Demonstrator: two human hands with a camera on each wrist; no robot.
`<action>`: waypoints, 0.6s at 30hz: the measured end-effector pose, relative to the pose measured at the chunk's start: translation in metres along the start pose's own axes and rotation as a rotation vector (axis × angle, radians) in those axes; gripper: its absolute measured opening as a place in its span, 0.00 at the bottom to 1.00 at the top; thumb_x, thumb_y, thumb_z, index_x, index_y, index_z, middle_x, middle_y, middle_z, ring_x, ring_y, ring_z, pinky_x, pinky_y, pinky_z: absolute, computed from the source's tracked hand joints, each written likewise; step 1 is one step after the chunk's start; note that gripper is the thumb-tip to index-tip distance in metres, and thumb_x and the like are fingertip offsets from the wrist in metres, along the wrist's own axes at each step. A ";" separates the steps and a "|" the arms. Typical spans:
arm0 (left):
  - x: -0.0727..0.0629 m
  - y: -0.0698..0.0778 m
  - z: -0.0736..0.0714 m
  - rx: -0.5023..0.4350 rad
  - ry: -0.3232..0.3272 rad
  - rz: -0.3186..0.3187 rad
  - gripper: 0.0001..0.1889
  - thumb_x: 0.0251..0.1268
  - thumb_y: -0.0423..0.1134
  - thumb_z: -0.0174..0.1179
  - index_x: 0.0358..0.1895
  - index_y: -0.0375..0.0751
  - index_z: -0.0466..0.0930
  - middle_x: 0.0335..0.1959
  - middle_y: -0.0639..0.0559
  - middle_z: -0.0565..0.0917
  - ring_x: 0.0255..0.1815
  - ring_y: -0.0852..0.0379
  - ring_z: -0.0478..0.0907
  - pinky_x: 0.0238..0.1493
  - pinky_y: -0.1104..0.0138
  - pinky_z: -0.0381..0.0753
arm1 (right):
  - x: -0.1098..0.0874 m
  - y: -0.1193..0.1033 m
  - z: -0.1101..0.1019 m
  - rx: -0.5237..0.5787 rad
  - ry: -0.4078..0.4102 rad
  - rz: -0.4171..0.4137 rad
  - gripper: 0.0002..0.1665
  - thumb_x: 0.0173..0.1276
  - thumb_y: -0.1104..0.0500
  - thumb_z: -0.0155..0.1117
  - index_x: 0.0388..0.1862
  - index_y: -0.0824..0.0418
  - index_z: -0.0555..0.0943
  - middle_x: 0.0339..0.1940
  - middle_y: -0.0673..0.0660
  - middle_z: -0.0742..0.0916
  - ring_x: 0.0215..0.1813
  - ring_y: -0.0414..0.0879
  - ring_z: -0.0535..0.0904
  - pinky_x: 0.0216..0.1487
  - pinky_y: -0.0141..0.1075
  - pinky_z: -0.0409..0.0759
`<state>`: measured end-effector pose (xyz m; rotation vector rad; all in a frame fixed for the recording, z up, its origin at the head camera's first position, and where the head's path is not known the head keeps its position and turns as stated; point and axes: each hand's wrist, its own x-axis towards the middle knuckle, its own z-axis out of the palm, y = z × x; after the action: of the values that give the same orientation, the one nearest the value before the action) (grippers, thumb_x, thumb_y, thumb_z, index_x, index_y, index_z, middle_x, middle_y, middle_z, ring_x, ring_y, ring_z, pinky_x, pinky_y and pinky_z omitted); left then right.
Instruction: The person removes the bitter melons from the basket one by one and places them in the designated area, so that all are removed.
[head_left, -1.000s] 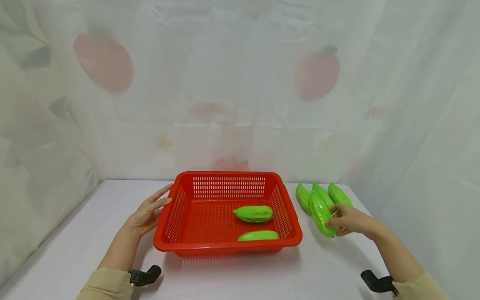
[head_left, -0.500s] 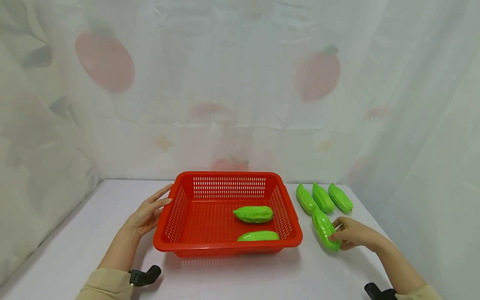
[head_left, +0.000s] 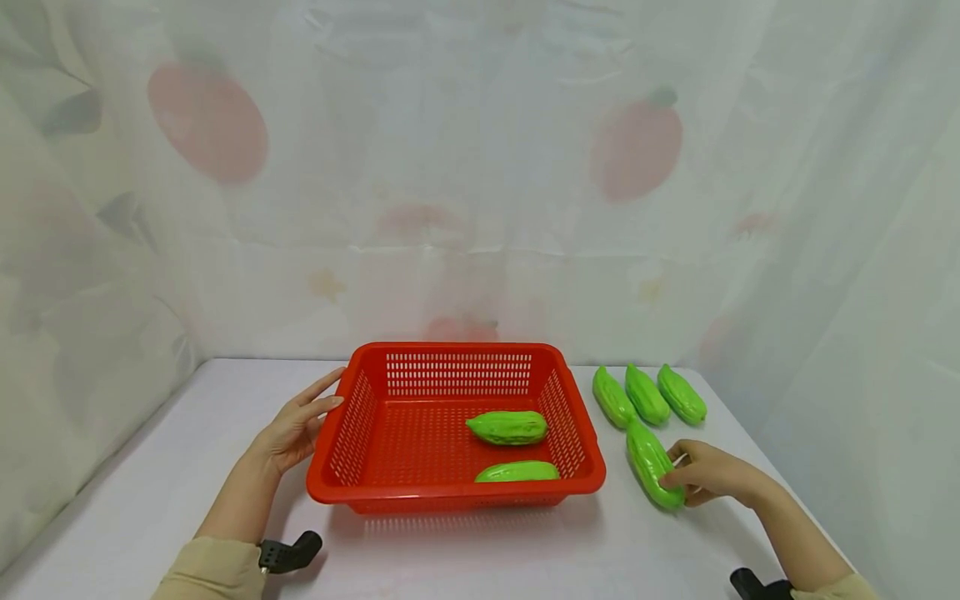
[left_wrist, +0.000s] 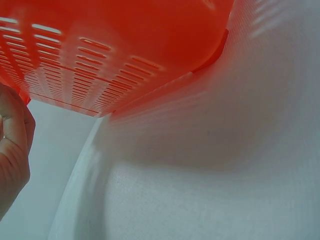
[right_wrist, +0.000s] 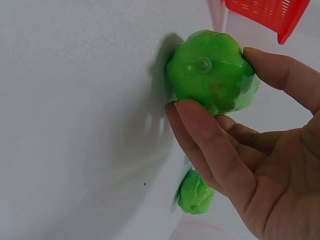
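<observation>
In the head view, my right hand (head_left: 708,473) pinches a bright green bitter melon (head_left: 652,462) low over the white table, thumb on one side and fingers on the other. Its blunt stem end (right_wrist: 203,64) faces the right wrist camera. The far tip overlaps the leftmost of three bitter melons behind it. My left hand (head_left: 294,429) rests its extended fingers against the left rim of a red perforated plastic basket (head_left: 457,492). Inside the basket lie two more bitter melons, one at mid-right (head_left: 508,427) and one partly hidden behind the front rim (head_left: 517,472).
Three bitter melons form a row at the table's back right: the left one (head_left: 612,398), the middle one (head_left: 647,395) and the right one (head_left: 681,394). A pale printed curtain (head_left: 480,208) hangs behind the table (head_left: 420,567) and along both sides.
My right hand has brought its bitter melon down and toward me, from over the row to low in front of it. The left hand and basket have stayed still.
</observation>
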<state>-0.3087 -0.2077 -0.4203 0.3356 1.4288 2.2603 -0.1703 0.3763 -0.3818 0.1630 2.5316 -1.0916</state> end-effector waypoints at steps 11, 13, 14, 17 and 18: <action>0.000 -0.001 0.001 0.003 -0.012 0.001 0.31 0.79 0.32 0.43 0.80 0.56 0.48 0.47 0.58 0.86 0.40 0.61 0.86 0.41 0.65 0.89 | -0.001 0.002 0.000 -0.004 -0.025 0.017 0.34 0.64 0.55 0.66 0.58 0.78 0.68 0.36 0.57 0.78 0.32 0.45 0.73 0.37 0.37 0.86; 0.000 -0.001 0.000 0.002 -0.011 0.001 0.32 0.79 0.32 0.43 0.80 0.56 0.47 0.46 0.58 0.86 0.40 0.61 0.86 0.41 0.66 0.89 | -0.001 0.002 0.000 -0.005 -0.026 0.021 0.35 0.65 0.54 0.66 0.59 0.79 0.68 0.37 0.58 0.78 0.32 0.45 0.74 0.37 0.38 0.86; 0.000 -0.001 0.000 0.003 -0.010 0.003 0.32 0.79 0.32 0.43 0.80 0.55 0.46 0.46 0.58 0.86 0.40 0.61 0.86 0.41 0.66 0.89 | 0.000 0.002 0.000 -0.004 -0.024 0.029 0.35 0.64 0.54 0.66 0.59 0.79 0.68 0.37 0.58 0.78 0.33 0.45 0.75 0.38 0.38 0.87; 0.000 -0.001 0.000 0.000 -0.004 0.009 0.32 0.78 0.32 0.43 0.79 0.56 0.48 0.46 0.58 0.86 0.40 0.62 0.86 0.41 0.67 0.89 | 0.000 0.002 0.000 -0.008 -0.025 0.037 0.35 0.65 0.54 0.66 0.59 0.79 0.68 0.40 0.59 0.79 0.35 0.46 0.77 0.39 0.39 0.87; 0.000 -0.001 -0.001 -0.002 -0.001 0.010 0.31 0.78 0.32 0.43 0.79 0.56 0.50 0.46 0.58 0.86 0.40 0.62 0.86 0.41 0.67 0.89 | 0.000 0.001 0.000 -0.010 -0.024 0.041 0.36 0.64 0.54 0.66 0.60 0.79 0.68 0.41 0.60 0.79 0.35 0.46 0.77 0.39 0.39 0.87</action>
<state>-0.3089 -0.2075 -0.4216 0.3447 1.4276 2.2690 -0.1702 0.3771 -0.3832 0.1975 2.5006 -1.0590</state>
